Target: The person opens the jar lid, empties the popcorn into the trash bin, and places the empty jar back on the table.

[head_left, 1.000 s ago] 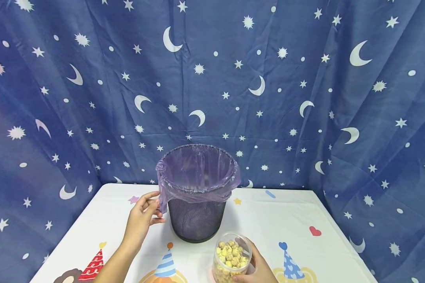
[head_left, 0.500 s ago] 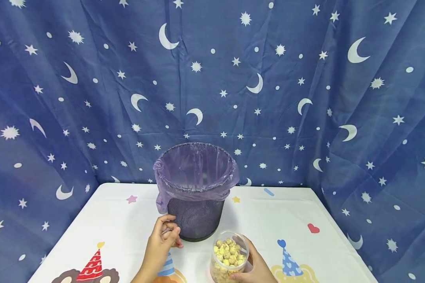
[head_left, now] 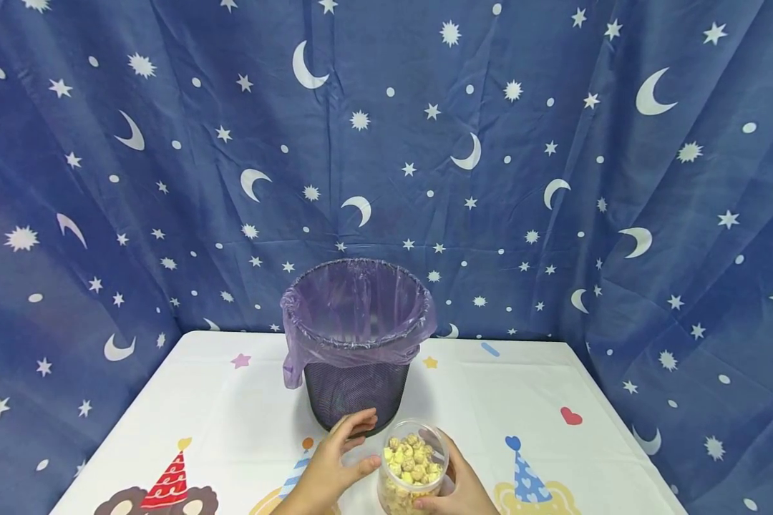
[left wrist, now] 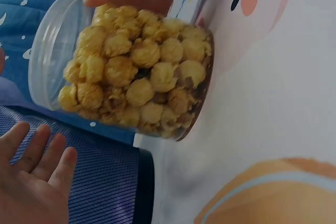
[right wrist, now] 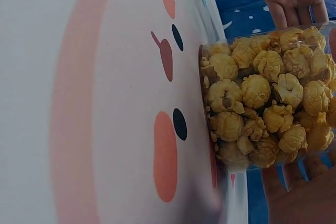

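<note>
A clear plastic jar [head_left: 412, 472] of golden caramel popcorn [left wrist: 142, 59] is upright near the front of the table, its mouth uncovered. My right hand [head_left: 460, 483] grips the jar from the right, thumb on the near side and fingers round the far side. To the jar's left is my left hand [head_left: 335, 461], fingers relaxed and apart, holding nothing; its thumb tip comes close to the jar wall. Whether that thumb touches cannot be told. Behind both hands stands a dark mesh wastebasket [head_left: 357, 393], lined with a purple bin bag [head_left: 354, 350] folded over its rim.
A white tablecloth [head_left: 489, 400] printed with party-hat animals covers the table. Blue curtains [head_left: 386, 179] with moons and stars close off the back and both sides. A loose flap of the bag hangs on the wastebasket's left.
My left hand has let go of the bag's left flap and moved right and nearer, to beside the jar. My right hand keeps holding the jar, which has shifted slightly left.
</note>
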`<state>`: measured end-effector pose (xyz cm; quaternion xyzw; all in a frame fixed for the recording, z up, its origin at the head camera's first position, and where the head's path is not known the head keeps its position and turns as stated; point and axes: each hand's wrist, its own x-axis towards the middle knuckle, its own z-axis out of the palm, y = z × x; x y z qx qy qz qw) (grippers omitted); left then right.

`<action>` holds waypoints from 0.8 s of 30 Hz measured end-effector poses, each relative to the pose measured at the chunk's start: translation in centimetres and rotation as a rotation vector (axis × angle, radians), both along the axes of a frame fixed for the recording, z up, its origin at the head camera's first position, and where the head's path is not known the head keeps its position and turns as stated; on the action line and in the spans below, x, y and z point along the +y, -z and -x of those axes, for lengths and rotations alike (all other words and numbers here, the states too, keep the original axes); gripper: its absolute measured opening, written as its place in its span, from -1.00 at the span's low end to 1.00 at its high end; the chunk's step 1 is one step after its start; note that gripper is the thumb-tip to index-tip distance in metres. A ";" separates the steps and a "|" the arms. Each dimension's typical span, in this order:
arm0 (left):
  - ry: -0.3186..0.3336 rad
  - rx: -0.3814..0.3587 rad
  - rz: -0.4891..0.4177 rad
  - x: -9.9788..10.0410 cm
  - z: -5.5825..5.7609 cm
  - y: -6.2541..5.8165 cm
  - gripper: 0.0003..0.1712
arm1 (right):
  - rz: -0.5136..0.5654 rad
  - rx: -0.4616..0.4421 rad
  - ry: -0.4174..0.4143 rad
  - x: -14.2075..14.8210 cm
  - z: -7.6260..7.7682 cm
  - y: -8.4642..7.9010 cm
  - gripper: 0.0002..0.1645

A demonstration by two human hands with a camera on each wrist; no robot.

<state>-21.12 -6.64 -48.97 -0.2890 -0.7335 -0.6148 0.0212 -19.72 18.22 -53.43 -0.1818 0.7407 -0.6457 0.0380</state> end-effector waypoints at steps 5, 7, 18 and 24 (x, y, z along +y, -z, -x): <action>0.052 0.072 0.075 1.0 0.1 0.7 -0.21 | 0.040 -0.045 -0.008 0.0 0.1 0.0 0.16; 0.054 0.086 0.105 1.3 0.2 1.0 -0.16 | 0.050 -0.053 -0.014 0.0 0.0 0.0 0.17; 0.083 0.056 0.151 2.3 0.7 2.1 -0.07 | 0.010 -0.079 0.011 0.0 -0.1 -0.1 0.18; 0.091 0.042 0.161 2.5 0.8 2.1 -0.02 | -0.005 -0.079 0.006 0.1 -0.2 -0.1 0.19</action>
